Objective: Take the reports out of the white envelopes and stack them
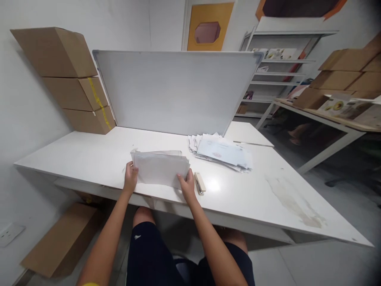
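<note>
Between my two hands a stack of white paper sheets (157,170) stands tilted up on its long edge at the front of the table. My left hand (130,178) grips its left end, the thumb on the near face. At the right end my right hand (187,184) pinches it, thumb in front and fingers behind. A cream stapler (199,183) lies on the table just right of my right hand. Farther back and to the right is a loose, uneven pile of papers (222,153), its top sheet bearing a faint reddish stamp.
A whiteboard (175,91) stands along the back of the white table (241,194). Stacked cardboard boxes (79,93) rise at the back left. Another box (62,238) sits on the floor at left. To the right are shelves (279,61) and a second table (321,115) with boxes.
</note>
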A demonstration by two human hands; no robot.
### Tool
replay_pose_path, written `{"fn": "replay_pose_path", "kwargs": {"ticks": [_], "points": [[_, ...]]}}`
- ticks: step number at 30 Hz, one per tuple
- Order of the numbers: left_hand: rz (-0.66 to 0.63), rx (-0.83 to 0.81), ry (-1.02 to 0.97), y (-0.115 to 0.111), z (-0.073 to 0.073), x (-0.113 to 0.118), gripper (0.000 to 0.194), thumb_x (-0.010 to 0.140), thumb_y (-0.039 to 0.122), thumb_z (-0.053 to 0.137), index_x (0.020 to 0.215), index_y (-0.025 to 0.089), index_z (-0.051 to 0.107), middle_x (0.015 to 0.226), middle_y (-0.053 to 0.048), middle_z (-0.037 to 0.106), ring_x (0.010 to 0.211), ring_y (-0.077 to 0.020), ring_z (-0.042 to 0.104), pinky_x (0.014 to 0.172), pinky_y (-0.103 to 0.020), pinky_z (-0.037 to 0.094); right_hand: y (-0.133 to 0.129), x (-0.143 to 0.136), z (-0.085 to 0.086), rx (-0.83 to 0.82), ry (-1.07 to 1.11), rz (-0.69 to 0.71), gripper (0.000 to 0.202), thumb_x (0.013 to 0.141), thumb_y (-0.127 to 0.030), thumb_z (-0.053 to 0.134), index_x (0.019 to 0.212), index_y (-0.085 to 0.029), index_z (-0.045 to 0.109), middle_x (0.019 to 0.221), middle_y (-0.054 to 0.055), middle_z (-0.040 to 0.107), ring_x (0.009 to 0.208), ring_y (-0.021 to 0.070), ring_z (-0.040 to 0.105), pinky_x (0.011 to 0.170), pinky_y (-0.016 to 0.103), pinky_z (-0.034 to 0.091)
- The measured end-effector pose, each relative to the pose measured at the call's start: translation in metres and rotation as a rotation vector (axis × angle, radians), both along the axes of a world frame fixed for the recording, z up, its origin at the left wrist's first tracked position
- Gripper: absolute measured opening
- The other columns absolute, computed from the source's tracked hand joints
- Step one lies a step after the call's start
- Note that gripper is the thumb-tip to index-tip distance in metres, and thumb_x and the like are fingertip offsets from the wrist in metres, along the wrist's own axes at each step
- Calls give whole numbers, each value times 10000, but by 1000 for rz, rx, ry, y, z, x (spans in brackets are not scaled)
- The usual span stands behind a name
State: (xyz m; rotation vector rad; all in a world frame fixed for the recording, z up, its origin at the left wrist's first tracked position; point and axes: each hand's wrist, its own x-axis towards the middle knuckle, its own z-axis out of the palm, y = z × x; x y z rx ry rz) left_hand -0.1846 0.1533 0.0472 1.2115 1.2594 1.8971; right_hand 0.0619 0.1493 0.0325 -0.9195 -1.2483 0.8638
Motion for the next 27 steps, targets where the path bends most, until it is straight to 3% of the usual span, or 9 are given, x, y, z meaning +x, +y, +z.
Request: {"fn": "replay_pose_path", "kwargs": {"ticks": [6, 10, 16, 22, 24, 27], "points": [[74, 73, 79, -6, -3, -1, 506, 682, 632, 702, 901, 211, 527, 791, -10, 554, 805, -179, 579, 769, -275, 470, -5, 8, 6, 11, -36, 39, 291, 784, -311, 571, 1059, -229, 526, 1008, 50, 601, 985, 226, 566, 902, 385, 454], [111, 98, 93, -5, -4, -1, 566, 692, 643, 684, 1011, 198, 544, 917, -56, 589, 924, -214, 589, 881, -315, 461, -14, 10, 14, 2, -4, -68, 347, 797, -312, 575, 1127, -237, 495, 1104, 67, 564, 1039, 220, 542, 935, 386, 436], [66, 6, 154, -5, 1, 8, 505, 704, 580, 702, 1003, 191, 585, 1036, -98, 622, 1107, -268, 557, 1020, -360, 398, -12, 2, 16, -41, 74, -76, 271, 802, -332, 548, 1048, -224, 514, 989, 48, 587, 952, 217, 553, 880, 371, 449], [22, -30, 184, -9, -6, 10, 489, 725, 480, 722, 1097, 196, 581, 1108, -99, 632, 1138, -244, 562, 1056, -339, 370, -6, 0, 9, -41, 109, -64, 200, 776, -304, 539, 957, -218, 546, 875, 22, 589, 857, 209, 555, 812, 350, 462], [-5, -70, 198, -7, -9, 9, 530, 707, 464, 743, 1132, 199, 569, 1107, -96, 639, 1119, -237, 573, 1042, -344, 387, -6, 3, 16, 7, 143, -112, 189, 809, -303, 514, 971, -216, 551, 906, 34, 593, 885, 208, 561, 831, 353, 464], [-37, -99, 221, -5, -11, 9, 579, 714, 497, 728, 1169, 188, 548, 1113, -104, 644, 1074, -229, 596, 999, -353, 430, -5, 12, 43, 174, 107, -218, 276, 861, -299, 483, 1121, -218, 529, 1089, 82, 598, 1036, 224, 561, 923, 386, 450]]}}
